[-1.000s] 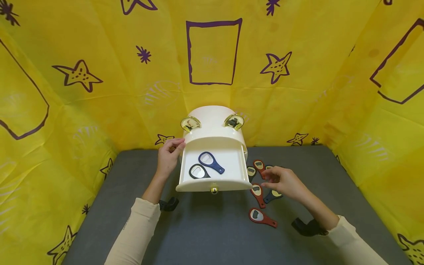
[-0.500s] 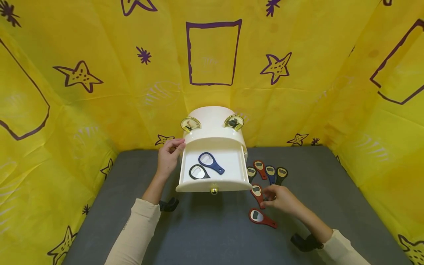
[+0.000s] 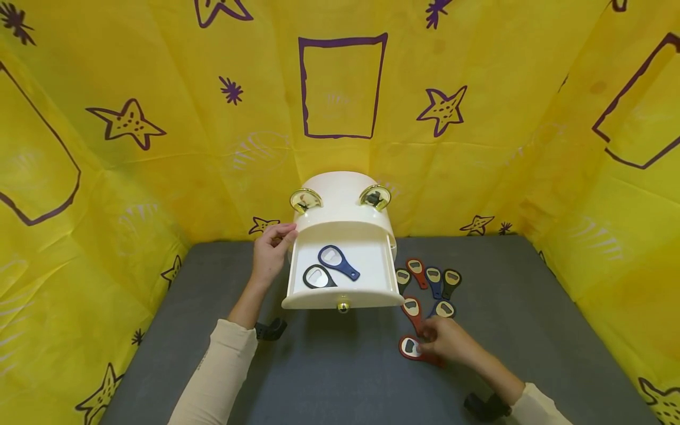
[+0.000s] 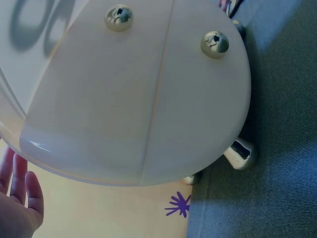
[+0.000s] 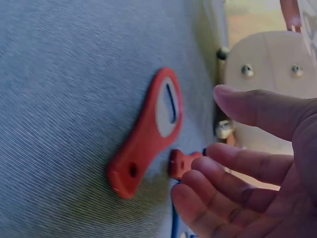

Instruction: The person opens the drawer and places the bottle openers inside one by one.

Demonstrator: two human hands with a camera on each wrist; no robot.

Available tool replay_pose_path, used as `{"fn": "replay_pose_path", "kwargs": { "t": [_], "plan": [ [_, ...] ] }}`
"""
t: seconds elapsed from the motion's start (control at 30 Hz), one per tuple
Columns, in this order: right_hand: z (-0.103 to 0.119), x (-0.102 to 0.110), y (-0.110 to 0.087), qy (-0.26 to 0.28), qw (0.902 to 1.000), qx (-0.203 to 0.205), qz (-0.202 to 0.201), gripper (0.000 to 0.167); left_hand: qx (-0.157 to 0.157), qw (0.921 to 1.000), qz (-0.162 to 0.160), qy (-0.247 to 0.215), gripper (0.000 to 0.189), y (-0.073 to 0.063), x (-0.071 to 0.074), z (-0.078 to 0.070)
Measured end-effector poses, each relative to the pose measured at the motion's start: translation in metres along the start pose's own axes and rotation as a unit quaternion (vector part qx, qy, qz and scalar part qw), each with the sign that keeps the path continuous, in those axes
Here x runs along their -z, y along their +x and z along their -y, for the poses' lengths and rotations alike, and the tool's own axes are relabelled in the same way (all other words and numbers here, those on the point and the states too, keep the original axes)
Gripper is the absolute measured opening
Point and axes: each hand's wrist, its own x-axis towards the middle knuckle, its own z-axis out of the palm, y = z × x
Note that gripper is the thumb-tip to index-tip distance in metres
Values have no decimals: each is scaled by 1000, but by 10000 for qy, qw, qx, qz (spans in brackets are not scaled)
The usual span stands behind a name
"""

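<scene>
A white rounded cabinet (image 3: 342,198) stands with its top drawer (image 3: 369,260) pulled out. Inside the drawer lie a blue bottle opener (image 3: 347,268) and a black bottle opener (image 3: 308,276). My left hand (image 3: 270,251) rests its fingertips against the cabinet's left side, beside the drawer. Over the nearest red bottle opener (image 5: 143,134), which lies flat on the table, my right hand (image 3: 451,342) hovers with thumb and fingers spread apart. Its palm holds nothing in the right wrist view. From the head, that hand covers part of the opener's handle.
Several more bottle openers lie right of the drawer, among them a red one (image 3: 411,307), a blue one (image 3: 433,275) and a black one (image 3: 452,277). Two gold-rimmed round ornaments (image 3: 375,195) stick up from the cabinet. Yellow patterned cloth (image 3: 340,88) encloses the grey table (image 3: 329,378).
My right hand has come from the farther openers toward the front, over the nearest red bottle opener, uncovering the blue and black ones behind. The left hand has stayed at the cabinet's side.
</scene>
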Motion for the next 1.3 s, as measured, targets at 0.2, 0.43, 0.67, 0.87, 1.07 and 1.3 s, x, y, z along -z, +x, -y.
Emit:
{"fn": "replay_pose_path", "kwargs": {
  "t": [0.2,0.43,0.67,0.87,1.07,1.3],
  "plan": [
    [-3,-8,-6,-262,9996,-115,72,29,-20,10000,20,-6,24,0,0,0],
    [-4,-18,-13,-459,9989,-72,-107,30,-43,10000,-25,-11,24,0,-1,0],
    [2,-24,-15,-875,9948,-436,-276,34,30,10000,-13,40,24,0,0,-2],
    [5,-24,-17,-1045,9927,-532,-296,28,74,10000,-1,47,25,0,0,-3],
    [2,-23,-18,-1090,9935,-214,-249,33,64,10000,-18,44,24,0,-1,-3],
    [-4,-23,-18,-821,9965,-22,-140,36,23,9999,-37,102,24,0,-1,-2]
  ]
}}
